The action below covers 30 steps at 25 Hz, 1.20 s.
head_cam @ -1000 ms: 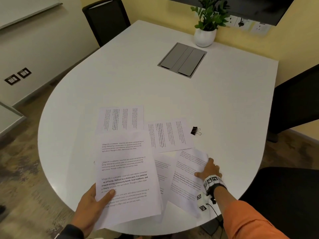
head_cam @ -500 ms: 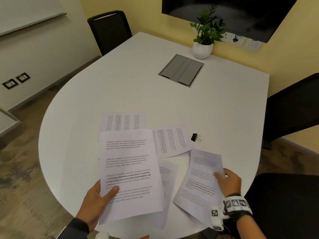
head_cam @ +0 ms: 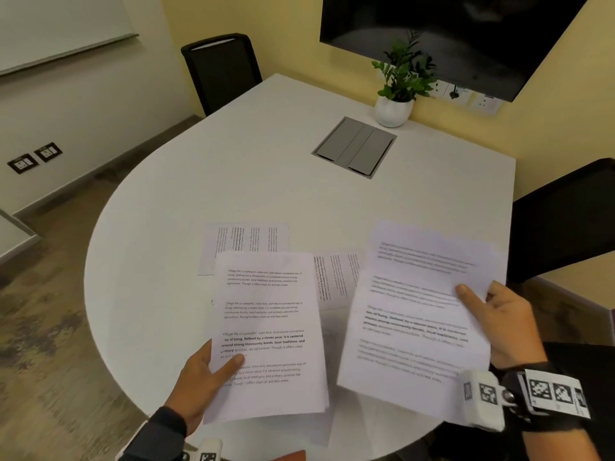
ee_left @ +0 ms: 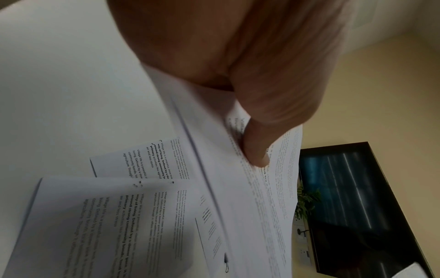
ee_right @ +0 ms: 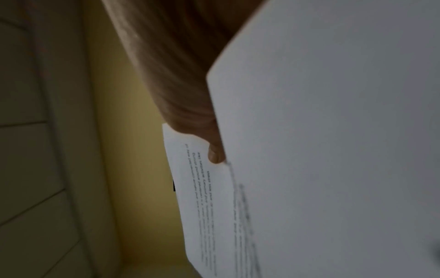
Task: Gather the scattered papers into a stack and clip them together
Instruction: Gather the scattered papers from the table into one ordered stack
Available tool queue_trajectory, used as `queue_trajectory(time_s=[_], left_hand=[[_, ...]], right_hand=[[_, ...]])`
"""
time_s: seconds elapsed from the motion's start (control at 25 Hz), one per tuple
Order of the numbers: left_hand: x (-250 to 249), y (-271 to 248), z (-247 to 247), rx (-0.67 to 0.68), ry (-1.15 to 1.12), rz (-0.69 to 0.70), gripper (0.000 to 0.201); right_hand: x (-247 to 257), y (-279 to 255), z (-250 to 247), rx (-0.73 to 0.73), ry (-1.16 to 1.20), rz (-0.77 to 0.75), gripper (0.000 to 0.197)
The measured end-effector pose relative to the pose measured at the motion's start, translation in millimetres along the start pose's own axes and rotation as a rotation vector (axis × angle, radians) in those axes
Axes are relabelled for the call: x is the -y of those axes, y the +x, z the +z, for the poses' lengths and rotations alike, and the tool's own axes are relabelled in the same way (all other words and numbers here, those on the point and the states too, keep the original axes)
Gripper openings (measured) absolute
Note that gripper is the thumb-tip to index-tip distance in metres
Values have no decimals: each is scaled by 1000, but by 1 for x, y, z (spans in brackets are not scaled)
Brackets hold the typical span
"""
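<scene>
My left hand (head_cam: 213, 371) pinches a few printed sheets (head_cam: 266, 327) at their lower left edge, thumb on top, just above the white table (head_cam: 233, 161). My right hand (head_cam: 499, 321) holds another printed sheet (head_cam: 416, 311) by its right edge, lifted and tilted beside the first. Two more sheets lie flat on the table, one (head_cam: 246, 241) behind the left bundle and one (head_cam: 336, 281) between the held papers. The sheet in my right hand hides the black binder clip in the head view. The left wrist view shows the clip (ee_left: 226, 262) small on the table past the held paper (ee_left: 262, 206).
A potted plant (head_cam: 396, 94) and a grey cable hatch (head_cam: 354, 146) sit at the table's far side. Black chairs stand at the back left (head_cam: 221, 71) and at the right (head_cam: 562, 221). A dark screen (head_cam: 449, 38) hangs on the yellow wall.
My right hand has picked its sheet up off the table and raised it to the right. The left hand keeps its grip on its sheets in about the same place.
</scene>
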<state>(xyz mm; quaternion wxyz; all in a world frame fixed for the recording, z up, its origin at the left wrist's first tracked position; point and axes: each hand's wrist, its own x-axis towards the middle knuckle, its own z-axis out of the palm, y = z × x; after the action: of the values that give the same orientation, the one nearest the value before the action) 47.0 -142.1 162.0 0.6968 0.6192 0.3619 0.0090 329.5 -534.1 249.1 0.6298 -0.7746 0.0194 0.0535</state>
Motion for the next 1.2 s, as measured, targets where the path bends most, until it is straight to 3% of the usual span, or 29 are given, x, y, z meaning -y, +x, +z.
queue_trajectory(time_s=[0.16,0.32,0.44,0.68,0.84,1.0,1.08,1.2], left_hand=[[-9,-3,8,57,25,-6,36],[-21,-8,20,144,81,39,31],[-25,-10,21,184,124,79,40],[-23,-14,9,253,137,103,53],[-26,-18,11,298,148,95,47],[-28,-19,15,300,133,86,40],[-28,-19,16,301,122,83,42],[-25,-19,15,320,115,83,48]], right_hand=[[-5,-21,74,193,272,110,66],[-16,-40,143,252,262,172,31],[-22,-48,172,266,189,151,23],[-32,-55,188,229,106,77,26],[-35,-60,190,218,67,31,26],[-40,-63,189,112,5,15,26],[-40,-66,186,95,18,39,35],[-44,-68,180,199,163,230,47]])
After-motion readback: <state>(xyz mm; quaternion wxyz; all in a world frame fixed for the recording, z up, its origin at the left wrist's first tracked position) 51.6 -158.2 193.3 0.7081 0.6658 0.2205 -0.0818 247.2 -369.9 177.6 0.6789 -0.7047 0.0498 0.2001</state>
